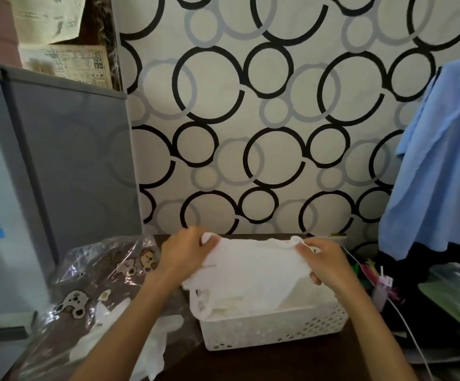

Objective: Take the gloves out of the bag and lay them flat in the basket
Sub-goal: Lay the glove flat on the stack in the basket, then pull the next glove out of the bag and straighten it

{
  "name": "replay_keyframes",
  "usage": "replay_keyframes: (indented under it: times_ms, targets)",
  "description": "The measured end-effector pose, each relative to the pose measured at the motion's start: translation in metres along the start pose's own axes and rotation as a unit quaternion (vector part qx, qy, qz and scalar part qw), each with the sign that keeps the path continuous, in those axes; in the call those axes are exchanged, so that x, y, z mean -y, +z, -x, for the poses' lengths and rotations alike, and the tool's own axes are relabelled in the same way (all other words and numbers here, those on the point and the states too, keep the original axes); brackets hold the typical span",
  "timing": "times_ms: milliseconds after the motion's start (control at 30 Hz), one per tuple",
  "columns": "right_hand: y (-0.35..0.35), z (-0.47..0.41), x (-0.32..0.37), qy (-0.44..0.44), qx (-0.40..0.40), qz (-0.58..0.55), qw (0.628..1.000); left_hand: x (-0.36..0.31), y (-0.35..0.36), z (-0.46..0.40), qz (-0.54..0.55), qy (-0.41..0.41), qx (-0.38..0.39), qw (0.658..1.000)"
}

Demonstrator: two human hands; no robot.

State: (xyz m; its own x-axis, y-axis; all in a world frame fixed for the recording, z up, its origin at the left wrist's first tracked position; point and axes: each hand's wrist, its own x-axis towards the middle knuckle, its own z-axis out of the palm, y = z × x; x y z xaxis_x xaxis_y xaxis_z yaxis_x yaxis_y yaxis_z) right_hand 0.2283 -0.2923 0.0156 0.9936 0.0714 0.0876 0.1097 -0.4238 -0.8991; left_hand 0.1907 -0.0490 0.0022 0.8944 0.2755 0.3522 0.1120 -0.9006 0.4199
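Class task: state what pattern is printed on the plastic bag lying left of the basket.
The bag is clear plastic over brown, printed with cartoon bear faces, in the head view.

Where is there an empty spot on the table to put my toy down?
Bare dark wooden table shows in front of the white plastic basket, between the two arms. Left is crowded with the clear plastic bag and loose white gloves; right holds a white cable and clutter.

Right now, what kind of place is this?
Probably a home room, not a lab: circle-patterned wallpaper, a blue garment hanging at right, a small fridge at left.
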Motion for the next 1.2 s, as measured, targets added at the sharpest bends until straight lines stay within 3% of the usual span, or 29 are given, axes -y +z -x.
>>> replay_keyframes:
  times_ms: [233,333,400,467,567,733,833,900,967,1033,1067,1133,1200]
  targets:
    - [-0.014,-0.019,-0.024,-0.034,-0.059,0.237,0.969,-0.019,0.027,-0.025,-0.09,0.032,0.034,0.995]
    - [-0.011,-0.025,-0.028,-0.078,-0.074,0.294,0.95,-0.024,0.022,-0.018,-0.051,0.043,-0.067,0.995]
    - [-0.008,-0.028,-0.031,-0.102,-0.08,0.303,0.944,-0.029,0.013,-0.007,-0.027,0.136,-0.111,0.984]
    - [-0.007,-0.028,-0.034,-0.117,-0.086,0.304,0.942,-0.034,0.003,0.008,-0.049,0.202,0.008,0.978]
    - [-0.004,-0.028,-0.037,-0.132,-0.098,0.313,0.935,-0.032,-0.007,0.021,-0.134,0.204,0.182,0.953]
    - [-0.003,-0.024,-0.038,-0.141,-0.104,0.344,0.922,-0.026,-0.027,0.024,-0.133,0.208,0.248,0.937]
    - [-0.001,-0.022,-0.039,-0.155,-0.105,0.372,0.909,-0.031,-0.038,0.027,-0.128,0.18,0.337,0.915]
    - [-0.004,-0.019,-0.036,-0.143,-0.086,0.353,0.92,-0.031,-0.055,0.028,-0.095,0.142,0.4,0.9]
    - [-0.014,-0.016,-0.027,-0.122,-0.083,0.257,0.955,-0.023,-0.072,0.022,-0.047,0.111,0.392,0.912]
    - [-0.023,-0.015,-0.013,-0.14,-0.082,0.161,0.974,-0.016,-0.078,0.013,-0.034,0.105,0.322,0.94]
    - [-0.024,-0.014,-0.007,-0.154,-0.044,0.154,0.975,-0.015,-0.074,0.011,-0.048,0.12,0.293,0.947]
    - [-0.017,-0.01,0.003,-0.159,0.127,0.238,0.95,-0.02,-0.057,0.014,-0.08,0.157,0.303,0.937]
    - [-0.005,-0.013,0.001,-0.119,0.316,0.395,0.854,-0.026,-0.032,0.022,-0.164,0.178,0.341,0.908]
